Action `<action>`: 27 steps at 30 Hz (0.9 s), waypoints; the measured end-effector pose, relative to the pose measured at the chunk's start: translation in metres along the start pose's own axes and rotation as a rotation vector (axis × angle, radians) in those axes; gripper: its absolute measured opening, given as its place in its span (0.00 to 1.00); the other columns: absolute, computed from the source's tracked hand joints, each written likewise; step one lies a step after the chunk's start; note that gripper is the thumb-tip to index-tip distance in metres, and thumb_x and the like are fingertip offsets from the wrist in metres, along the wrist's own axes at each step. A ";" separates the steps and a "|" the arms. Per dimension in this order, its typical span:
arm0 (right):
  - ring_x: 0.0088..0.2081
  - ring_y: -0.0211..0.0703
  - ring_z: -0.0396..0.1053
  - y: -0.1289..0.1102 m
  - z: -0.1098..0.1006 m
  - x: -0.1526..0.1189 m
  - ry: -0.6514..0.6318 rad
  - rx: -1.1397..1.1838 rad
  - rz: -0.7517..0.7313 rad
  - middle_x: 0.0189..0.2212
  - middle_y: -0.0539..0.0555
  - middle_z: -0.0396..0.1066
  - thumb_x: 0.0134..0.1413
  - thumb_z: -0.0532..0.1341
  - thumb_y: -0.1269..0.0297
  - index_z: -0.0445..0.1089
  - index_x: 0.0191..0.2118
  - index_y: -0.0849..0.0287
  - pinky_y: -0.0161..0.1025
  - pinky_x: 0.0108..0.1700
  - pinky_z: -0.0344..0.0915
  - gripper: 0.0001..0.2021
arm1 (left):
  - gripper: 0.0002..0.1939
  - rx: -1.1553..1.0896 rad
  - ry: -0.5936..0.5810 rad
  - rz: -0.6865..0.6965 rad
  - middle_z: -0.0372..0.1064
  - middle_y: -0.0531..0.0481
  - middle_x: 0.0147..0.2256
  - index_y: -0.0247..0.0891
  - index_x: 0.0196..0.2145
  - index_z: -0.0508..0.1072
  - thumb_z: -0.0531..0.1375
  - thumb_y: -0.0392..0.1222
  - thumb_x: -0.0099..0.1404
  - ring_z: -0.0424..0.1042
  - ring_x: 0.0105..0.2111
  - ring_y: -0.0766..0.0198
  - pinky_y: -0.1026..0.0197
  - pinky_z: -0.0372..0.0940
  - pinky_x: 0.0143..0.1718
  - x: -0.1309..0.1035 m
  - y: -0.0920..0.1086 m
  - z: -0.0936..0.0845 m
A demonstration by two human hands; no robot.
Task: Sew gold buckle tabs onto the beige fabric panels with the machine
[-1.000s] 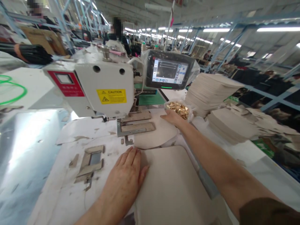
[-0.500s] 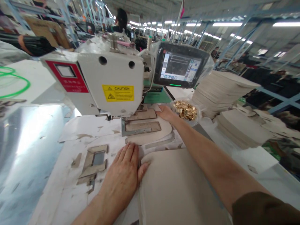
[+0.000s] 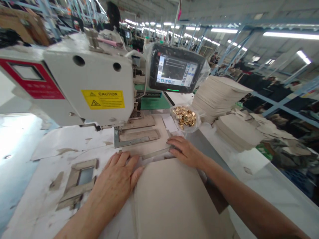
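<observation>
A beige flat piece (image 3: 161, 141) lies under the metal clamp frame (image 3: 132, 141) of a white sewing machine (image 3: 92, 76). My left hand (image 3: 117, 179) rests flat, fingers spread, with its fingertips at the piece's near left edge and its thumb by a stack of beige panels (image 3: 169, 196). At the piece's right edge is my right hand (image 3: 186, 151), fingers stretched out and somewhat apart, fingertips touching the corner. Neither hand grasps anything that I can see.
A clear bag of gold metal parts (image 3: 185, 118) sits behind my right hand. Tall beige stacks (image 3: 219, 99) stand to the right, below and beside the screen (image 3: 175, 69). A taped bracket-shaped template (image 3: 81, 177) lies at left. A person (image 3: 113, 16) is in the background.
My right hand has come back toward me from beside the clamp to the piece's near right corner. The piece's outline now looks straighter at the right. The view has shifted right.
</observation>
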State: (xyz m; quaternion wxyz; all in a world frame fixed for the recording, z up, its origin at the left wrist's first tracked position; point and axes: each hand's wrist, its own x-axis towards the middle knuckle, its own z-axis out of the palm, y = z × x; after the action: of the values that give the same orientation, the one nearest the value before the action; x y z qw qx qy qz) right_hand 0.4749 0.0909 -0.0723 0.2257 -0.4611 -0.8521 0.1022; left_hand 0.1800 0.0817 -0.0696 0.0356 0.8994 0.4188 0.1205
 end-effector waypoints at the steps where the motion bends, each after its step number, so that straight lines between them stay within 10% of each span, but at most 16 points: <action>1: 0.55 0.51 0.65 -0.002 0.001 -0.003 0.007 0.005 0.008 0.51 0.64 0.69 0.65 0.55 0.62 0.69 0.52 0.62 0.52 0.58 0.62 0.15 | 0.24 0.005 -0.003 0.003 0.71 0.37 0.46 0.38 0.42 0.73 0.40 0.48 0.72 0.66 0.49 0.47 0.37 0.63 0.53 0.001 0.000 -0.001; 15: 0.64 0.51 0.57 -0.012 0.002 -0.015 -0.058 -0.134 0.055 0.61 0.64 0.63 0.66 0.53 0.60 0.68 0.57 0.64 0.53 0.66 0.53 0.20 | 0.22 0.041 0.089 0.015 0.71 0.37 0.44 0.39 0.41 0.73 0.42 0.49 0.71 0.66 0.48 0.46 0.37 0.63 0.51 0.001 -0.002 0.010; 23: 0.49 0.49 0.67 -0.003 -0.003 0.005 -0.029 -0.115 0.048 0.44 0.62 0.72 0.65 0.54 0.64 0.71 0.49 0.63 0.49 0.54 0.65 0.13 | 0.21 0.106 0.079 0.063 0.72 0.38 0.44 0.39 0.39 0.75 0.43 0.46 0.71 0.67 0.46 0.46 0.38 0.65 0.49 0.001 -0.003 0.008; 27: 0.58 0.51 0.60 0.010 0.003 0.016 -0.021 -0.115 0.058 0.55 0.64 0.65 0.61 0.59 0.65 0.70 0.45 0.61 0.52 0.58 0.60 0.09 | 0.21 0.124 0.081 0.094 0.72 0.39 0.44 0.39 0.39 0.75 0.43 0.46 0.71 0.67 0.46 0.46 0.39 0.66 0.48 0.000 -0.005 0.009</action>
State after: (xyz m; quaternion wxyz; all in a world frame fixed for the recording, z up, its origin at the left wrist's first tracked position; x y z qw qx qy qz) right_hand 0.4728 0.1099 -0.0738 0.1865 -0.4969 -0.8451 0.0643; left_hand 0.1783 0.0854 -0.0791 -0.0428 0.9129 0.3839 0.1323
